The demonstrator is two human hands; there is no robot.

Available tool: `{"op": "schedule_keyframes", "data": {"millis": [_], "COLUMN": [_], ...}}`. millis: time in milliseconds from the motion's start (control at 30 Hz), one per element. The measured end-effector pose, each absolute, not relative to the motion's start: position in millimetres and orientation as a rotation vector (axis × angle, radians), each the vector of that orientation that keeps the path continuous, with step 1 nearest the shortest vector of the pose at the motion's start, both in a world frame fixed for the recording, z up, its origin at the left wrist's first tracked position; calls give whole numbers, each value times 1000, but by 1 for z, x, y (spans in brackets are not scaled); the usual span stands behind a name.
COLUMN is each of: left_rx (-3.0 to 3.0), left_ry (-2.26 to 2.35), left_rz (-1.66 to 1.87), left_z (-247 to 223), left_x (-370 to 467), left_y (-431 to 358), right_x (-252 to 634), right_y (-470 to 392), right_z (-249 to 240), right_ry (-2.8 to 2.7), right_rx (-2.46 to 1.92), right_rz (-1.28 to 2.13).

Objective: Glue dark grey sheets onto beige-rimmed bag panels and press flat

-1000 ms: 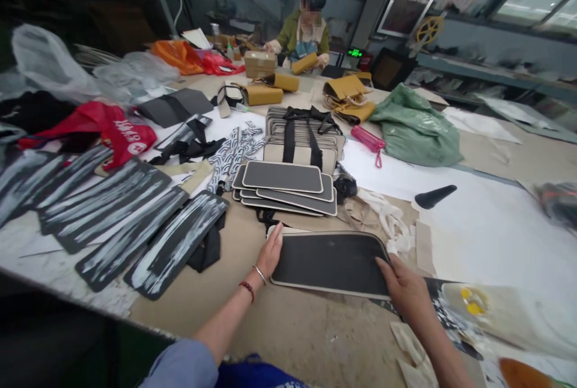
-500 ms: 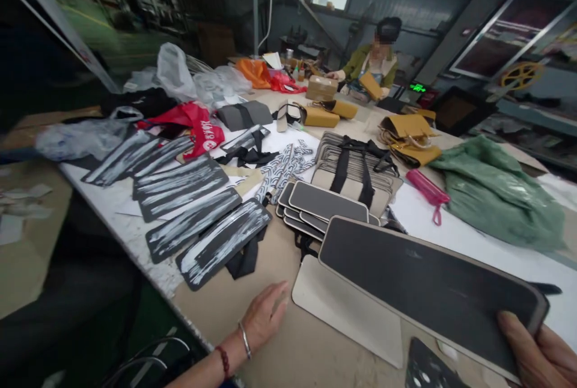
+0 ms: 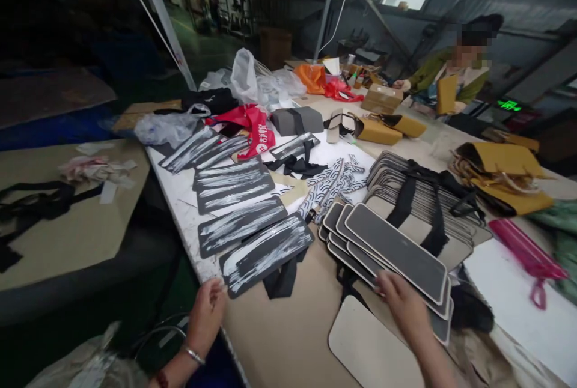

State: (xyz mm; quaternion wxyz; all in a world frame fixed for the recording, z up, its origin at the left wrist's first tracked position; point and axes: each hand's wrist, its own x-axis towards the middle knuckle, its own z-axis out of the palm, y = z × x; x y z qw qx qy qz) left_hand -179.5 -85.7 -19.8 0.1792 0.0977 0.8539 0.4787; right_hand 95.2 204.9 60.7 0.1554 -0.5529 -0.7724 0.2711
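My left hand (image 3: 208, 311), wearing a bracelet, is closed with bent fingers at the near left corner of a dark panel streaked with white paste (image 3: 268, 254). I cannot make out whether its fingertips grip that corner. My right hand (image 3: 402, 303) is at the front edge of a stack of dark panels with pale rims (image 3: 399, 250), its fingers loosely bent and nothing seen in them. Its thumb is mostly hidden. Below it lies a beige panel (image 3: 367, 340), partly covered by my forearm. Several more paste-streaked panels (image 3: 243, 226) lie further back.
Behind the stack, a row of beige panels with black straps (image 3: 406, 196) leans together. Mustard-yellow bags (image 3: 500, 166) and a pink pouch (image 3: 525, 250) lie to the right. Plastic bags (image 3: 246, 78) crowd the far side. A co-worker (image 3: 455, 69) sits at the back right.
The dark panel is no longer in my right hand, which has moved left to the stack. My left hand has moved to the streaked panel's corner. The view has swung left.
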Motion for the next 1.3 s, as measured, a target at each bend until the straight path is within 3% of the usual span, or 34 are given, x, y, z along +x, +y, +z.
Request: {"op": "schedule_keyframes", "data": {"millis": [33,100,233,400,567,667,767,933,1100,1200,1300], "left_rx": [144,-37,-86,-63,92,661,1435,2201,2534,2577,2545], "left_ry": [2368,2242,2114,2075,2152,2367,2259,1955,1695,1608,1645], "left_rz": [1374,1394,1349,1281,1229,1169,1240,1275,1200,1212,1247], "left_z": [-21,-24,-27,-28,-17,8,47,108,124,130,143], "left_x": [-187,-197,-205,-209,-212,-207,-192,-154,-136,-134,-128], "left_y": [-88,-88,-82,-77,-84,-82,-59,2,24,25,24], "right_x": [66,12,-55,-74,-53,-32,-17,-9,3,24,75], "right_y": [193,179,183,193,176,150,118,77,56,51,55], "right_z": [49,28,2,-7,25,66,106,144,159,147,106], "right_ry": [-2222,-2237,-2142,-1983,-1730,-1419,-1089,-942,-1022,-1147,-1413], "right_rx": [-1525,-1460,-1495,-1574,-1594,-1556,-1489,-1388,-1248,-1226,-1447], "right_rz": [1006,1145,1140,1279,1509,1649,1743,1734,1571,1496,1200]}}
